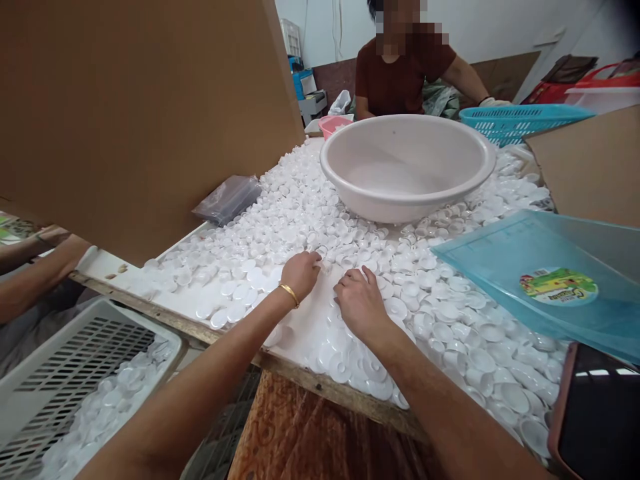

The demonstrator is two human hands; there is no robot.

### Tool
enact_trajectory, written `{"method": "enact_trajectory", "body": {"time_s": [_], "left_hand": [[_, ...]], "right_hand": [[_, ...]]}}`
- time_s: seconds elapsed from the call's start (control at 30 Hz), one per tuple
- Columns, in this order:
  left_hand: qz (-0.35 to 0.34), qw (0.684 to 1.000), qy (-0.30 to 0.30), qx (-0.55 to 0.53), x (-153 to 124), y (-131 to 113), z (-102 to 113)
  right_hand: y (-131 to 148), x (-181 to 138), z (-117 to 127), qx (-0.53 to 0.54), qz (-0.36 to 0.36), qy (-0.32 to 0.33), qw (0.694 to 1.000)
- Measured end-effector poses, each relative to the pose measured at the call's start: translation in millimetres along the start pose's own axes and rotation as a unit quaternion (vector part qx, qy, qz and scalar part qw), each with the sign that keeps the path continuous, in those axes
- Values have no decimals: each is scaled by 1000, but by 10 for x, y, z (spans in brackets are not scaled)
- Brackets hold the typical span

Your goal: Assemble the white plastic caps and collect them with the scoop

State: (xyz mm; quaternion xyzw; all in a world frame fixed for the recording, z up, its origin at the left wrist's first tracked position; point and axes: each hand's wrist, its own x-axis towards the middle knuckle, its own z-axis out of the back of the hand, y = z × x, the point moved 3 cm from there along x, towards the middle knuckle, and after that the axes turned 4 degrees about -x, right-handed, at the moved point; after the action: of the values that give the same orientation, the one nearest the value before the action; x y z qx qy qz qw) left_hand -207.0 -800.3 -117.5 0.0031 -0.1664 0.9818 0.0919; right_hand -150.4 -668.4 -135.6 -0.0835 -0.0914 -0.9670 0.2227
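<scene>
Small glossy white plastic pieces [287, 223], some like round caps and others like little cups, cover the table in a thick layer. My left hand [301, 275], with a gold bracelet [290, 294] on its wrist, is closed at the near edge of the heap. Its fingertips are pinched beside a white piece; what lies between them is too small to make out. To the right, my right hand [361, 303] rests palm down, fingers bent and slightly apart, over round white discs [345, 360]. No piece shows in its grip. A bare strip of white tabletop [305, 327] runs between the hands.
A large white basin [407, 207] stands on the pieces. Cardboard [150, 120] rises at left beside plastic bags [230, 199]. A blue bin [545, 280] and phone [600, 413] lie right; a crate [65, 373] of pieces sits lower left. A co-worker [400, 80] sits opposite; another person's arms [45, 267] show left.
</scene>
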Motion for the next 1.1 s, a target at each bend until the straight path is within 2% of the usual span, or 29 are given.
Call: {"method": "enact_trajectory", "body": {"time_s": [0.07, 0.13, 0.2, 0.23, 0.37, 0.57, 0.67, 0.77, 0.87, 0.97, 1.03, 1.1], "left_hand": [[72, 979, 38, -188, -138, 35, 14], [123, 921, 102, -355, -300, 31, -33], [144, 876, 142, -438, -428, 10, -94], [150, 870, 147, -446, -467, 8, -119], [153, 902, 122, -384, -470, 57, -144], [166, 910, 115, -363, -438, 179, -110], [130, 946, 124, -268, -464, 183, -115], [66, 982, 80, -156, -511, 125, -55], [12, 990, 0, -138, -592, 22, 82], [-24, 982, -38, -183, -664, -58, 187], [14, 976, -22, -215, -673, -37, 186], [74, 966, 25, -247, -650, 24, 132]], "right_hand": [[-3, 4, 0, -7, -2, -1, 1000], [5, 5, -9, -15, -8, -6, 1000], [17, 1, -26, -21, -14, -9, 1000], [21, -2, -36, -21, -18, -10, 1000], [21, -11, -50, 11, -36, -10, 999], [-32, 11, 47, 128, -81, -32, 988], [-67, 27, 103, 186, -109, -40, 976], [-68, 28, 157, 234, -124, -61, 962], [-20, 21, 156, 331, -136, -63, 932], [71, 21, 60, 475, -145, -23, 868], [129, 25, -35, 541, -147, 7, 828], [168, 29, -124, 552, -139, 22, 822]]}}
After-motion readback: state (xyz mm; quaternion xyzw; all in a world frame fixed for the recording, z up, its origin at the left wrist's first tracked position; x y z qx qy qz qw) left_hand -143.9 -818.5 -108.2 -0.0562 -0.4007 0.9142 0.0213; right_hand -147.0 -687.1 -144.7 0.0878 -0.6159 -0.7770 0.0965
